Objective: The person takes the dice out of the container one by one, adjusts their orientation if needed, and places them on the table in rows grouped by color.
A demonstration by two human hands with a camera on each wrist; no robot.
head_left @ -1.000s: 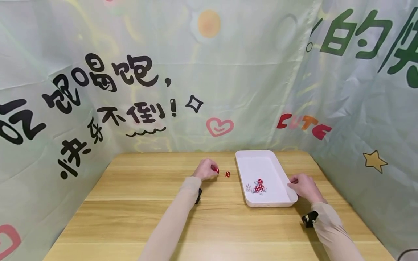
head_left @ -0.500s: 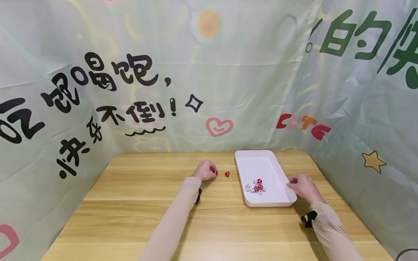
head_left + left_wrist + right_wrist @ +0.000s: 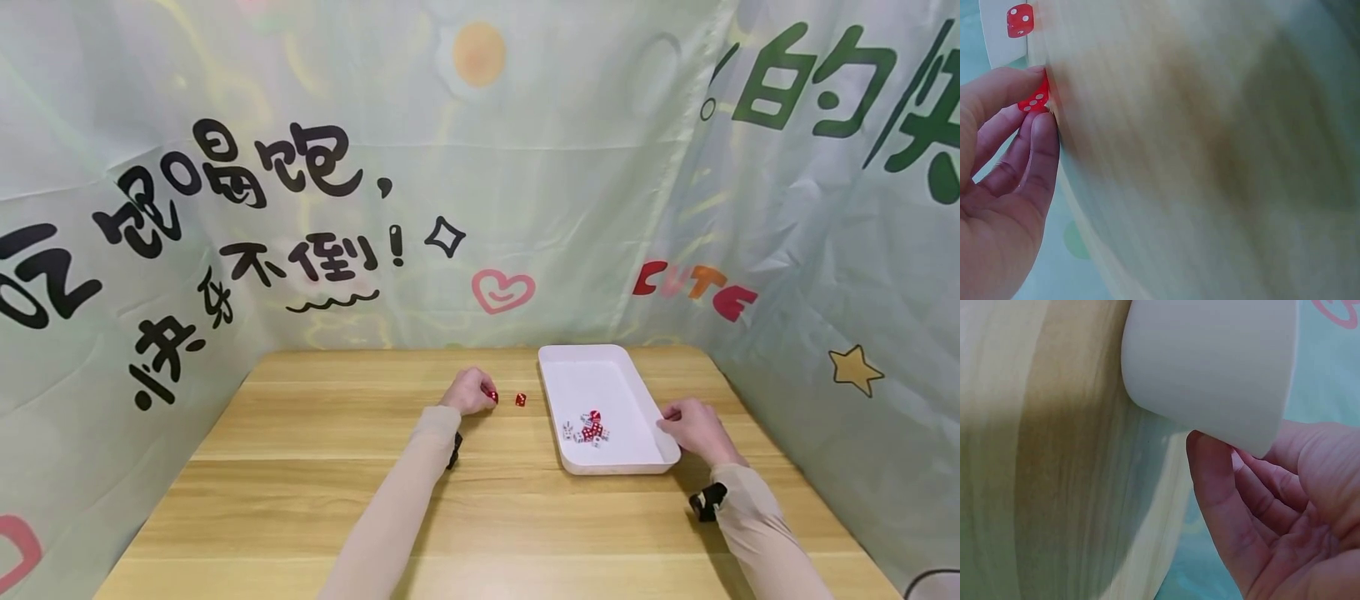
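Note:
My left hand (image 3: 470,392) pinches a red die (image 3: 1036,97) with white dots between thumb and fingertips, low at the tabletop. Just to its right, a second red die (image 3: 521,400) lies on the table, apart from the hand; the left wrist view shows this loose die (image 3: 1020,21) near the white tray. On the right side of the white tray (image 3: 600,379), my right hand (image 3: 697,429) grips the rim. In the right wrist view the fingers (image 3: 1213,465) lie against the tray's outer wall (image 3: 1210,362), with the thumb partly hidden behind it.
Inside the tray, toward its near left corner, sits a cluster of red and white dice (image 3: 591,429). The wooden table (image 3: 300,467) reaches back to printed fabric walls (image 3: 420,100) at the rear and both sides.
The left hand, with the die in it, has shifted very slightly left and down. The right hand and tray stay as they were; the whole view drifts a little.

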